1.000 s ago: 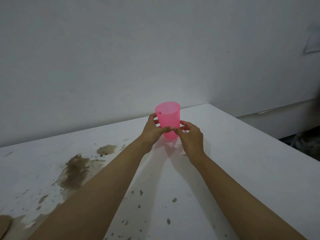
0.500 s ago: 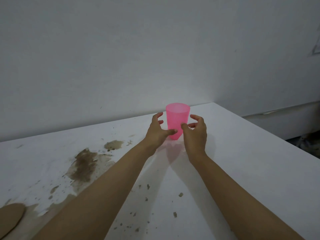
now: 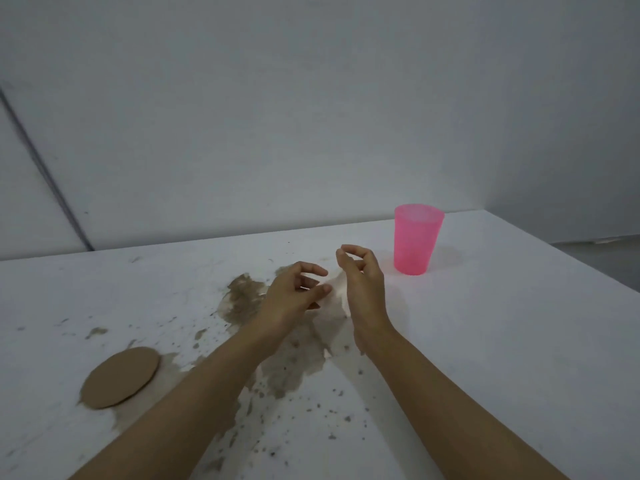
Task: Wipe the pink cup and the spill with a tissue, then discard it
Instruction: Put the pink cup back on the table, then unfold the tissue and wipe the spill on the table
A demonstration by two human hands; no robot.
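The pink cup (image 3: 417, 239) stands upright on the white table (image 3: 502, 341), near the far right corner. A brown spill (image 3: 294, 365) spreads over the table's middle, with splashes and specks around it. My left hand (image 3: 294, 299) hovers above the spill, fingers loosely curled and apart, holding nothing. My right hand (image 3: 362, 282) is just to its right, fingers bent, empty, a short way left of the cup. No tissue is in sight.
A round brown cardboard disc (image 3: 121, 377) lies flat on the table at the left, at the edge of the spill. A grey wall (image 3: 311, 116) rises right behind the table. The table's right edge drops off beyond the cup.
Both hands have let go of the cup and drawn back toward me and to the left, over the spill. The view has swung left, bringing the cardboard disc into sight.
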